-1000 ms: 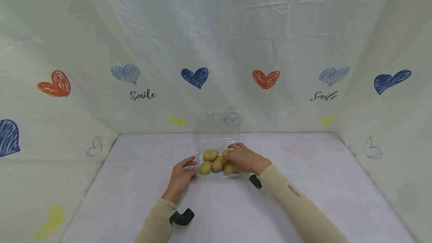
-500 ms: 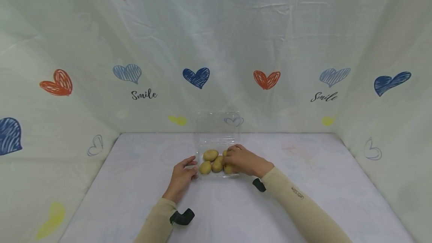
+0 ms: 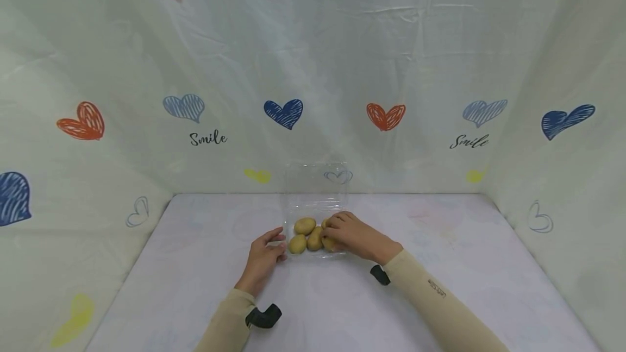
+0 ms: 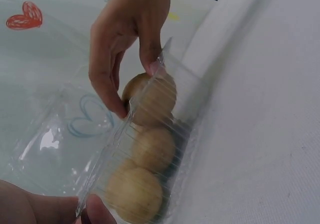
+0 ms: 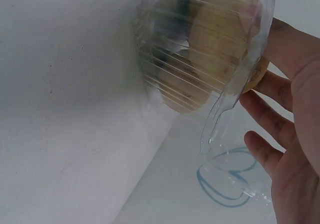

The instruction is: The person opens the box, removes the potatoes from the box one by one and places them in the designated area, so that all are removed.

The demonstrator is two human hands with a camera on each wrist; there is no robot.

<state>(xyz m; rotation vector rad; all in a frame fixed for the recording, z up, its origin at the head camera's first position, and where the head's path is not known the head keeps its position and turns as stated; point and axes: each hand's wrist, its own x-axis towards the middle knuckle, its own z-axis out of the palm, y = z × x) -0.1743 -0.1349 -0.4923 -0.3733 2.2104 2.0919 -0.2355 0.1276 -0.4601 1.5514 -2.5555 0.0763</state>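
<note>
Potato (image 3: 329,245) gripped in right hand (image 3: 359,236), between thumb and fingers, inside clear container (image 3: 315,207), left hand (image 3: 262,259) pinching its left rim

You wear beige sleeves (image 3: 227,316), the right one marked with dark lettering (image 3: 437,288), with a black piece (image 3: 264,316) beside each.

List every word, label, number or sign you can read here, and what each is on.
"Smile": black script on the white backdrop, towards the left.
"Smile": same word on the backdrop, towards the right.
Dark mark on the right sleeve: too small to read.
No lettering can be made out on the clear container.
</note>
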